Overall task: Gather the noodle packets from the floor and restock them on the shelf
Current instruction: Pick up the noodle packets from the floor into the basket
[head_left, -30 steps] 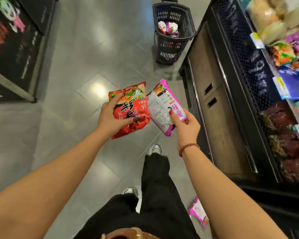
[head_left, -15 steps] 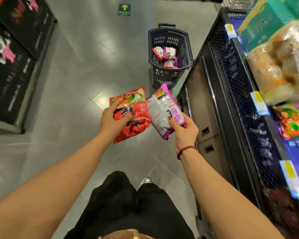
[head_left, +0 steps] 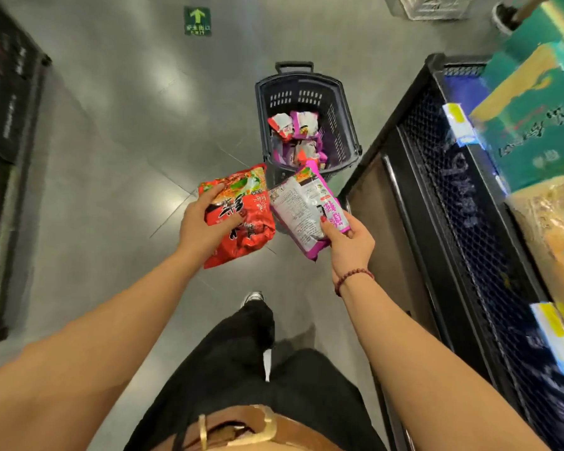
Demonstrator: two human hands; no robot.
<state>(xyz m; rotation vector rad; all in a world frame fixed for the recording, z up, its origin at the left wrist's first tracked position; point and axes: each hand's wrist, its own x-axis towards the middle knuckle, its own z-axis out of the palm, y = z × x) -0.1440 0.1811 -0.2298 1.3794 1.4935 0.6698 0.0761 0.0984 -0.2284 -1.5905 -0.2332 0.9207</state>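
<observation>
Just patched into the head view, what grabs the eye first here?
Two bright noodle packets sit at centre frame: a red packet in the left hand and a pink packet in the right hand, side by side above the grey floor. Just beyond them stands a dark basket holding more packets, beside the black shelf on the right.

Both bare forearms are extending forward, with the hands level and near each other. The left hand (head_left: pixel 202 226) is gripping a red packet (head_left: pixel 251 232) by its left edge, thumb pressing across the front. The right hand (head_left: pixel 350 244) is pinching a pink packet (head_left: pixel 302 203) at its lower corner, thumb on top. A bead bracelet (head_left: pixel 352 276) is circling the right wrist.
</observation>
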